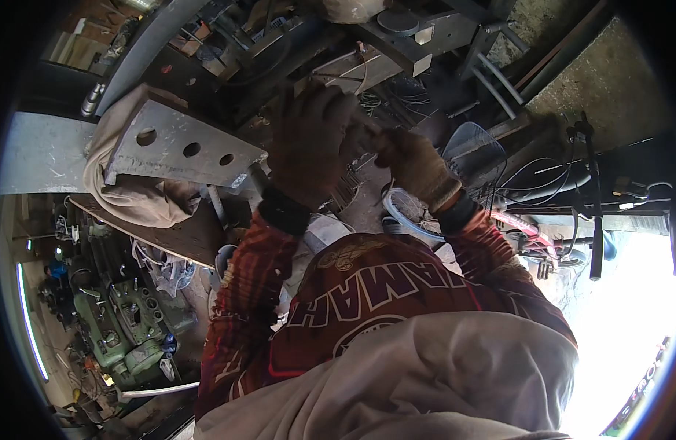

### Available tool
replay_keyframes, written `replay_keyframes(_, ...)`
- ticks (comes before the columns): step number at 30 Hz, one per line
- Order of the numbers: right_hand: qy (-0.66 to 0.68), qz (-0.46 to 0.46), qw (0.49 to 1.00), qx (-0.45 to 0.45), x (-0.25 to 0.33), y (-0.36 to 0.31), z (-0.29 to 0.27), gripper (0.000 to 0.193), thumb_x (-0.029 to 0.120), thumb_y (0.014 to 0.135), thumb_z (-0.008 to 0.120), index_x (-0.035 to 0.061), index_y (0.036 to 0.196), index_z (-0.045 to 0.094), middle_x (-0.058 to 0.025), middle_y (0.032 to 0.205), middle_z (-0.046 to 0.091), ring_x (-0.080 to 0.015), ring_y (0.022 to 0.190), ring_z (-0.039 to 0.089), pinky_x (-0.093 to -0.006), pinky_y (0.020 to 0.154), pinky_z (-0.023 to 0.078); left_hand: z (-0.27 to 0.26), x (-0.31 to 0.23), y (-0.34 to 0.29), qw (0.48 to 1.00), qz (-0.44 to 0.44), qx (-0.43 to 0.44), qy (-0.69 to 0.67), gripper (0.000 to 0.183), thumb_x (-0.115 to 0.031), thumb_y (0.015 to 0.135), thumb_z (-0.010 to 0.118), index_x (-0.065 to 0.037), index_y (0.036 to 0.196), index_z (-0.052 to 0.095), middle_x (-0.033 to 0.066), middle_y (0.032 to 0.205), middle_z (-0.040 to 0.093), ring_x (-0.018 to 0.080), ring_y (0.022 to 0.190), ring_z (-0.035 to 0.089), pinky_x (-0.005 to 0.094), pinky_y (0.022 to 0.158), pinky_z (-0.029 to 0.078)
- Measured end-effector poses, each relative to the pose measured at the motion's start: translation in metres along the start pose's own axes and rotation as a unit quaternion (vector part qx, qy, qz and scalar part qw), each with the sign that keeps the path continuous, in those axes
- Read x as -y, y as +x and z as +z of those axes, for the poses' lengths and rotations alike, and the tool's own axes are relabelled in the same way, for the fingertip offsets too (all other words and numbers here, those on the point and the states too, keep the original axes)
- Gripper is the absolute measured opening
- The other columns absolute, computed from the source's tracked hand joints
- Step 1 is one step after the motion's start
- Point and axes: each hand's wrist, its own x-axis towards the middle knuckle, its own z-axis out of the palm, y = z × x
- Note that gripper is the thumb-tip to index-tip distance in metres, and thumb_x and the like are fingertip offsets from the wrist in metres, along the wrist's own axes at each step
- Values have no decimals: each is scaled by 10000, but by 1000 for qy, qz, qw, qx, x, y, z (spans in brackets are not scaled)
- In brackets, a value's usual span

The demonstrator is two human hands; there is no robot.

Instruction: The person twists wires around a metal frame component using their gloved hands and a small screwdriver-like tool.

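Left to right: green machine (pixel 129 323); grey steel bracket (pixel 180 147) with three holes, over tan cloth (pixel 140 198); gloved left hand (pixel 312 143), curled, contents not discernible; gloved right hand (pixel 411 165), closed, touching the left; wire fan guard (pixel 474 147).

Both hands up in front of chest, gloved in brown work gloves. Left hand (pixel 312 143) raised, back of glove toward camera, fingers curled inward to the right, wrist cuffed in dark band. Right hand (pixel 415 165) just beside it, slightly lower, fingers bent and pointing toward left hand; the 2 gloves meet or nearly meet at fingertips, contact unclear. Whether either hand grips something cannot be told, palms hidden. Both forearms come up from lower frame in red patterned long sleeves, elbows bent, left forearm steep and near vertical, right forearm angled up and left. Torso in same red shirt below.
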Motion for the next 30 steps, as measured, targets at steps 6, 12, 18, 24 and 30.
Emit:
replay_keyframes(6, 70, 5, 996, -56, -42, 33, -14, 288, 235, 974, 586, 21, 1161, 630, -143, 966, 681, -201, 664, 669, -337, 603, 553, 57, -63, -19, 952, -167, 147, -210, 484, -210, 915, 663, -44, 1336, 495, 191, 1117, 659, 397, 1048, 641, 512, 905, 513)
replay_keyframes(12, -253, -223, 930, -148, -81, 45, -10, 310, 43, 865, 627, 39, 1176, 627, -192, 1122, 657, -358, 940, 671, -415, 821, 564, 81, -63, -19, 933, -207, 223, -193, 486, -207, 944, 616, -52, 1376, 457, 208, 1073, 676, 413, 988, 668, 519, 835, 535)
replay_keyframes(18, -155, -131, 973, -107, -64, 40, -3, 393, 67, 823, 698, 43, 1207, 624, -196, 1108, 677, -391, 996, 667, -449, 848, 542, 77, -53, -22, 947, -193, 238, -98, 404, -250, 974, 582, -97, 1341, 509, 176, 1023, 677, 363, 945, 683, 500, 792, 548)
replay_keyframes(24, -219, -202, 947, -117, -69, 43, -3, 368, 95, 820, 728, 51, 1175, 641, -157, 995, 674, -312, 879, 694, -375, 790, 551, 81, -40, -29, 963, -153, 195, -101, 308, -266, 992, 572, -123, 1265, 577, 126, 914, 691, 325, 853, 692, 478, 719, 551)
replay_keyframes(30, 119, -54, 984, -118, -65, 70, -9, 379, 360, 910, 683, 51, 1122, 628, -131, 1039, 660, -370, 1004, 642, -469, 876, 529, 76, -34, -29, 970, -120, 189, -93, 399, -277, 995, 572, -168, 1378, 546, 94, 847, 680, 302, 806, 693, 467, 675, 547)
